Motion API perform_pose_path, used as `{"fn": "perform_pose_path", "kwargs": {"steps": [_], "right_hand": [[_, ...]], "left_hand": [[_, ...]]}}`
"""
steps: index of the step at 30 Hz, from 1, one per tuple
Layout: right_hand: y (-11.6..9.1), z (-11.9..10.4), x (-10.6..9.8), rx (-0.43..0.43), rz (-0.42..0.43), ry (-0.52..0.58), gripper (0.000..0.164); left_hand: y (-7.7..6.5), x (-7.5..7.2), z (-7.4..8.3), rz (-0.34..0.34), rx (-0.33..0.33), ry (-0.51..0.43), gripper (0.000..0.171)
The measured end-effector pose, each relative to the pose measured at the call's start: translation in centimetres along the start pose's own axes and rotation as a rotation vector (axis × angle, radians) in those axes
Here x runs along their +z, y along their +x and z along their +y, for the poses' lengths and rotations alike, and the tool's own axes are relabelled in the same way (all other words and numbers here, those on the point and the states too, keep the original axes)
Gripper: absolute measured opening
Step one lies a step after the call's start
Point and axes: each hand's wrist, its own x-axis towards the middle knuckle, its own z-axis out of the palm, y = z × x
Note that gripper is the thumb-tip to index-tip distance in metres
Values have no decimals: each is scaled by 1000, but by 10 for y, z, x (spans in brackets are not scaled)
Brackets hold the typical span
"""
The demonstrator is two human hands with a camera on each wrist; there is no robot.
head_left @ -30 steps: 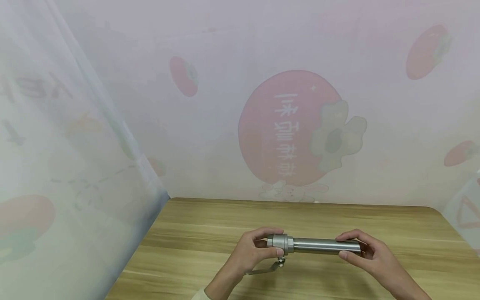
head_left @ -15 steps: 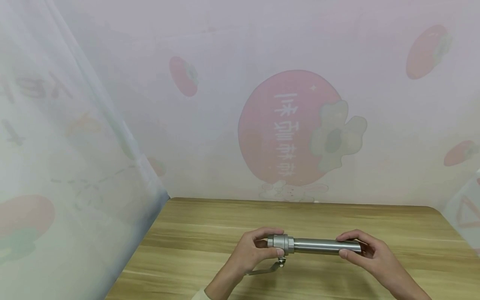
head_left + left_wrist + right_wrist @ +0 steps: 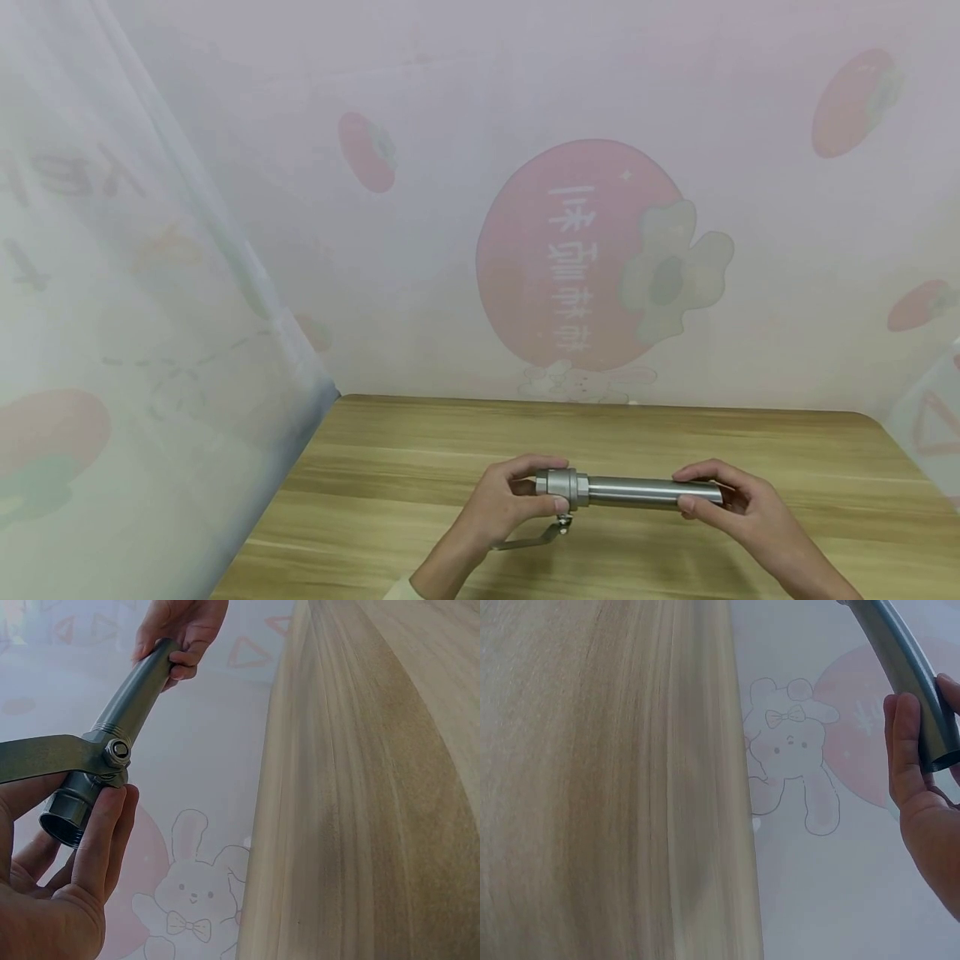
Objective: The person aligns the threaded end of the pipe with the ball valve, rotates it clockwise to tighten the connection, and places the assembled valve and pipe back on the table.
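Observation:
A silver ball valve (image 3: 561,487) sits at the left end of a shiny metal pipe (image 3: 633,491), in line with it. My left hand (image 3: 498,504) grips the valve body between thumb and fingers. The valve's lever handle (image 3: 525,543) slants down toward the left wrist. Around the pipe's far right end, my right hand (image 3: 738,508) pinches with thumb and fingers. In the left wrist view, threads (image 3: 112,729) show where pipe and valve meet, and the valve's open end (image 3: 64,821) faces the left palm. The pipe's hollow end (image 3: 941,761) shows at the right hand.
Beneath the hands lies a wood-grain table (image 3: 420,442) with rounded back corners. A pale curtain (image 3: 420,275) printed with red fruit and rabbits hangs behind it, and another curtain (image 3: 150,333) hangs along the left side.
Hands, valve and pipe keep almost the same place; the right hand's fingers shift very slightly at the pipe's end.

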Motion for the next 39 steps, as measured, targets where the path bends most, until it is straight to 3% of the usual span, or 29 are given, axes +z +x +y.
{"fn": "perform_pose_path", "kwargs": {"steps": [18,39], "right_hand": [[5,2,-1,136,-7,4,31],[3,0,-1,101,21,0,27]], "left_hand": [[-1,-1,-2,0,-4,12,49],[0,0,-3,-11,14,-1,44]]}}
